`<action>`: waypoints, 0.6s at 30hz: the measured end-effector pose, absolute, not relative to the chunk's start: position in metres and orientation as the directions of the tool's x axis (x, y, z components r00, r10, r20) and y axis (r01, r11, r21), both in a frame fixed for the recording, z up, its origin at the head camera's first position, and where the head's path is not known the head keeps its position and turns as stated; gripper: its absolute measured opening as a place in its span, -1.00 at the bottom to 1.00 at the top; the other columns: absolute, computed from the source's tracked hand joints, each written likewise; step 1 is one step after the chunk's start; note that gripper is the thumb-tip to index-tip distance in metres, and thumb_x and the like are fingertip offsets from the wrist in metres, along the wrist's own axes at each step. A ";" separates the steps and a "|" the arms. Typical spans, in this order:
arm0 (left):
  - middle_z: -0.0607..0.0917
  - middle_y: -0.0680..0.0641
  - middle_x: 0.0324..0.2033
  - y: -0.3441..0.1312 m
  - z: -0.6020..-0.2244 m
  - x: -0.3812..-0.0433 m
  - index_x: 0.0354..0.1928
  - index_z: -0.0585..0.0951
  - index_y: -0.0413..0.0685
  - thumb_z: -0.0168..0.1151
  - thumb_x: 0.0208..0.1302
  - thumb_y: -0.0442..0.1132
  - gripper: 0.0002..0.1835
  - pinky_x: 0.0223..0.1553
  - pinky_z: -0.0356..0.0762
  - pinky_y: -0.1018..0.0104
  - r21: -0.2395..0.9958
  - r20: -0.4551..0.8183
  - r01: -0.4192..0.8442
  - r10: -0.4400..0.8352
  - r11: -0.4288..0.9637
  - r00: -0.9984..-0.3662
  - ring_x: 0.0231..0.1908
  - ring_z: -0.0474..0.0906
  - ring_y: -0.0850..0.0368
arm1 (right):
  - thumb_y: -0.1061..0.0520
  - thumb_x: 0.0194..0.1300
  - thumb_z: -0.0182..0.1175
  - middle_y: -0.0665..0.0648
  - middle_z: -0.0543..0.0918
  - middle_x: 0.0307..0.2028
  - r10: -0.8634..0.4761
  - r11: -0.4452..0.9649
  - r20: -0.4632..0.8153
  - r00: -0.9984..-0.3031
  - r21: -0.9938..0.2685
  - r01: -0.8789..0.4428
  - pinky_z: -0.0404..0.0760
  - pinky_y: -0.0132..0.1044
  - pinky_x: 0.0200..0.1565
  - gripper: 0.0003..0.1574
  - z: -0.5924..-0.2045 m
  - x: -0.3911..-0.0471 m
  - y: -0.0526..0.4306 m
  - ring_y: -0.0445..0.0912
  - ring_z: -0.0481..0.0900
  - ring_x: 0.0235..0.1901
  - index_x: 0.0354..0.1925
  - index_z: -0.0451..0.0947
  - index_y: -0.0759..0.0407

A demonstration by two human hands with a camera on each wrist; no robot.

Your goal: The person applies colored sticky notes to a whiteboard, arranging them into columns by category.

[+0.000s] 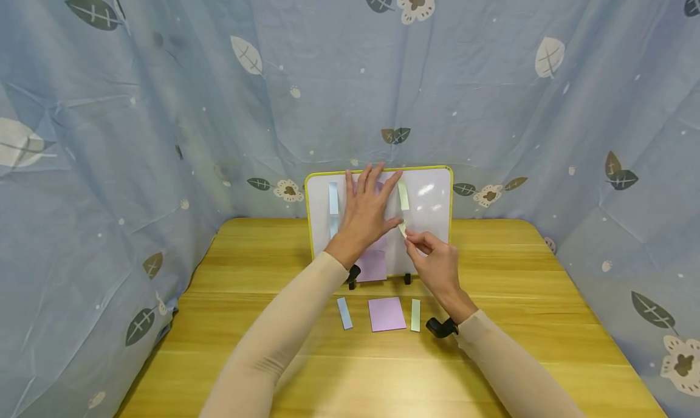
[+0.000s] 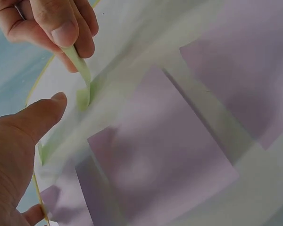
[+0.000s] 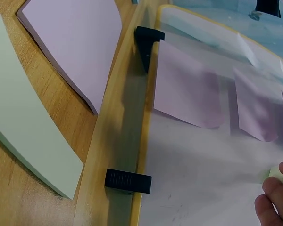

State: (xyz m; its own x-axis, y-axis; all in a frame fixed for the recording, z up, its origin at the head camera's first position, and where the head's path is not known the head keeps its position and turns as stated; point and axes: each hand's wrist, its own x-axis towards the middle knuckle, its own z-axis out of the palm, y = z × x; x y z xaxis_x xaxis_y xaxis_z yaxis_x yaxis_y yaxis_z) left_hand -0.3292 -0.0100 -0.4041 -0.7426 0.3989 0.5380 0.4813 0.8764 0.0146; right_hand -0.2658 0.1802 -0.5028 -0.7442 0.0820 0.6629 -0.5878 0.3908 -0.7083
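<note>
My right hand (image 1: 437,263) pinches the lower end of a narrow pale green sticky strip (image 1: 402,228) between thumb and fingertips. In the left wrist view the strip (image 2: 83,68) curls outward, its far end against the whiteboard (image 1: 428,223). Spread over the upper middle of the board is my left hand (image 1: 365,214), fingers extended, thumb pointing towards the strip. Another green strip (image 1: 403,195) is stuck above the pinched one. Purple sticky notes run down the board's middle, the lowest note (image 1: 372,266) at its bottom edge; the left hand partly hides the others.
Two blue strips, the upper strip (image 1: 333,197) in plain sight, are on the board's left side. Black feet (image 1: 407,279) support the yellow-framed board. On the wooden table before it lie a blue strip pad (image 1: 344,313), a purple note pad (image 1: 387,314) and a green strip pad (image 1: 415,315).
</note>
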 end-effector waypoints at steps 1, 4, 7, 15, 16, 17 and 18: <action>0.18 -0.16 0.87 -0.009 -0.404 -0.330 0.90 0.17 0.42 0.73 0.28 0.37 0.29 0.85 -0.16 -0.55 0.015 0.530 0.475 0.396 0.880 -0.750 0.88 0.04 -0.26 | 0.46 0.41 0.52 0.35 0.96 -0.03 0.081 0.393 0.664 -0.743 -0.707 -0.588 0.75 -0.59 0.03 -0.95 -0.503 -0.266 0.180 0.27 0.99 -0.04 -0.15 0.85 0.46; 0.18 -0.18 0.86 -0.004 -0.404 -0.331 0.91 0.14 0.41 0.75 0.25 0.38 0.34 0.85 -0.20 -0.56 0.021 0.516 0.457 0.382 0.889 -0.767 0.88 0.01 -0.27 | 0.46 0.42 0.51 0.36 0.96 -0.03 0.077 0.402 0.667 -0.741 -0.701 -0.589 0.75 -0.60 0.04 -0.95 -0.503 -0.266 0.181 0.28 0.99 -0.04 -0.15 0.84 0.48; 0.19 -0.17 0.84 -0.001 -0.406 -0.331 0.92 0.09 0.40 0.77 0.20 0.41 0.40 0.85 -0.18 -0.57 0.009 0.518 0.433 0.366 0.901 -0.773 0.88 0.01 -0.26 | 0.46 0.42 0.52 0.36 0.96 -0.04 0.075 0.405 0.669 -0.739 -0.698 -0.590 0.74 -0.60 0.04 -0.95 -0.504 -0.266 0.181 0.28 0.99 -0.04 -0.15 0.84 0.48; 0.20 -0.14 0.82 0.005 -0.413 -0.335 0.93 0.02 0.42 0.78 0.10 0.49 0.51 0.84 -0.11 -0.57 -0.031 0.545 0.380 0.334 0.924 -0.769 0.87 0.03 -0.24 | 0.47 0.41 0.52 0.34 0.96 -0.02 0.063 0.407 0.673 -0.737 -0.691 -0.597 0.77 -0.54 0.05 -0.93 -0.504 -0.266 0.181 0.26 0.99 -0.05 -0.16 0.87 0.41; 0.20 -0.14 0.81 0.006 -0.414 -0.336 0.93 0.02 0.42 0.78 0.09 0.49 0.52 0.84 -0.11 -0.57 -0.031 0.547 0.378 0.332 0.925 -0.769 0.87 0.03 -0.24 | 0.47 0.41 0.52 0.34 0.96 -0.02 0.062 0.407 0.674 -0.736 -0.690 -0.598 0.78 -0.53 0.05 -0.93 -0.504 -0.266 0.181 0.27 0.99 -0.05 -0.16 0.87 0.41; 0.19 -0.14 0.81 0.006 -0.414 -0.337 0.93 0.01 0.42 0.78 0.09 0.49 0.52 0.84 -0.12 -0.57 -0.031 0.548 0.377 0.331 0.926 -0.768 0.87 0.02 -0.24 | 0.48 0.41 0.51 0.34 0.96 -0.02 0.062 0.408 0.674 -0.736 -0.690 -0.598 0.78 -0.52 0.05 -0.93 -0.504 -0.266 0.181 0.27 0.99 -0.05 -0.16 0.87 0.41; 0.19 -0.14 0.81 0.006 -0.416 -0.338 0.94 0.01 0.42 0.77 0.09 0.50 0.52 0.84 -0.13 -0.57 -0.032 0.549 0.376 0.331 0.926 -0.767 0.87 0.01 -0.24 | 0.47 0.41 0.51 0.34 0.96 -0.02 0.062 0.411 0.673 -0.737 -0.690 -0.596 0.78 -0.52 0.05 -0.93 -0.504 -0.266 0.181 0.27 0.99 -0.05 -0.17 0.87 0.41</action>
State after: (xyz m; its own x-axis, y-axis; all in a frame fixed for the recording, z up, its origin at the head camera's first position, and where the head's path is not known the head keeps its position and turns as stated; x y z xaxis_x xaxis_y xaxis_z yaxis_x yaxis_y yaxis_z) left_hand -0.3379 0.0064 -0.4155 -0.7673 0.3306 0.5495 0.3759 0.9261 -0.0323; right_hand -0.2663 0.1805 -0.5043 -0.7368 0.0620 0.6732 -0.5960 0.4106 -0.6901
